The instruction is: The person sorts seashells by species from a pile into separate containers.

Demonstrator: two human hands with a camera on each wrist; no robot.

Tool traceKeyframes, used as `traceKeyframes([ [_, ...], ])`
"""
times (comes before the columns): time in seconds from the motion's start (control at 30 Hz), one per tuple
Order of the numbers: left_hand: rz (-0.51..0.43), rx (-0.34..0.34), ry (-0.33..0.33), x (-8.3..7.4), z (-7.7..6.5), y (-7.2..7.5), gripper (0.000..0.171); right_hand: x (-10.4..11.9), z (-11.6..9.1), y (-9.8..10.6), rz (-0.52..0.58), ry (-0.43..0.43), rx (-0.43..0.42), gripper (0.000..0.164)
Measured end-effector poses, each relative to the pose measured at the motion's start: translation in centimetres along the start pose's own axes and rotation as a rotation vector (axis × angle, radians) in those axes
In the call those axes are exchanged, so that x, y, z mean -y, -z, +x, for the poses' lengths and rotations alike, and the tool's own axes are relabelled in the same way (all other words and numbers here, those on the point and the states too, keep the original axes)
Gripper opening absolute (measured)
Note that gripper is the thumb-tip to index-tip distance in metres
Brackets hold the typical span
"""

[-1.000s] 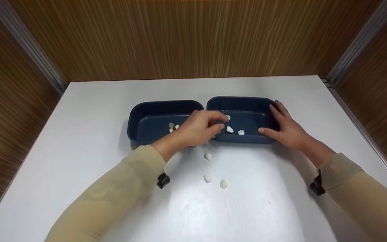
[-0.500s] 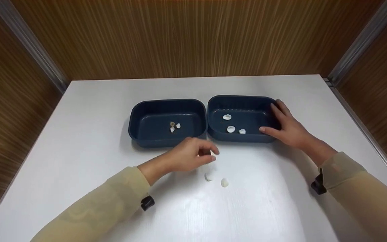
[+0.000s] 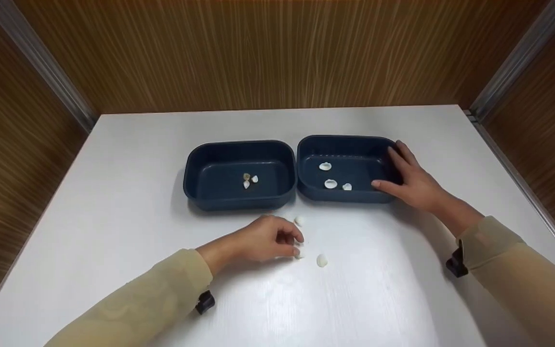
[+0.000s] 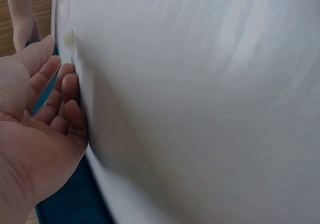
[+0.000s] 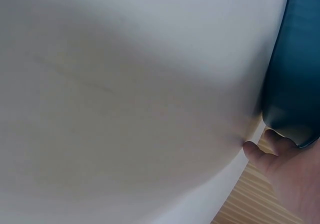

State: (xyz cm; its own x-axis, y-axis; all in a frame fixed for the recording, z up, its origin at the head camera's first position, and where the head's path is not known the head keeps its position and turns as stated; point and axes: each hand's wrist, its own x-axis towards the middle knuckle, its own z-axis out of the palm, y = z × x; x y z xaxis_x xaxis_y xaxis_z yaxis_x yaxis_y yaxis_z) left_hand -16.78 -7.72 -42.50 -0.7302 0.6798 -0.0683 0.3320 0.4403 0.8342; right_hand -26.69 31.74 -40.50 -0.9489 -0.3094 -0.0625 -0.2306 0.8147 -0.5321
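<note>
Just above the white tabletop, my left hand (image 3: 263,239) has its thumb and fingers bent but apart. Its thumb tip is at a small white shell (image 3: 299,256), partly hidden by the hand; the left wrist view shows that shell (image 4: 69,43) beyond the fingertips. Another shell (image 3: 299,220) lies above the hand, and one more shell (image 3: 322,260) to its right. My right hand (image 3: 415,185) rests on the right end of the right dark blue tray (image 3: 350,196), fingers spread and fairly straight, the thumb over the front rim. Several white shells (image 3: 330,183) lie in that tray.
A second dark blue tray (image 3: 239,204) stands close beside the first on the left, with several small pale and brownish shells (image 3: 246,184) in it. Wood-grain panels (image 3: 277,53) enclose the white table (image 3: 128,193) at the back and sides.
My left hand has moved from over the right tray down toward the loose shells on the table, uncovering the shells in both trays. The right hand has stayed at its tray.
</note>
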Motion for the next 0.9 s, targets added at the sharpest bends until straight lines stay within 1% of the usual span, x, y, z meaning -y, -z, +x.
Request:
traceKeyframes([
  [0.37, 0.054, -0.019, -0.021, 0.4, -0.1, -0.8, 0.027, 0.0, 0.2, 0.0, 0.000, -0.035, 0.018, 0.106],
  [0.63, 0.073, -0.042, -0.018, 0.5, -0.2, -1.1, 0.021, -0.1, 0.2, -0.1, 0.004, -0.037, 0.015, 0.106],
  [0.9, 0.085, -0.041, -0.009, 0.5, -0.2, -1.2, 0.017, 0.2, 0.0, 0.0, 0.002, -0.028, 0.016, 0.106],
])
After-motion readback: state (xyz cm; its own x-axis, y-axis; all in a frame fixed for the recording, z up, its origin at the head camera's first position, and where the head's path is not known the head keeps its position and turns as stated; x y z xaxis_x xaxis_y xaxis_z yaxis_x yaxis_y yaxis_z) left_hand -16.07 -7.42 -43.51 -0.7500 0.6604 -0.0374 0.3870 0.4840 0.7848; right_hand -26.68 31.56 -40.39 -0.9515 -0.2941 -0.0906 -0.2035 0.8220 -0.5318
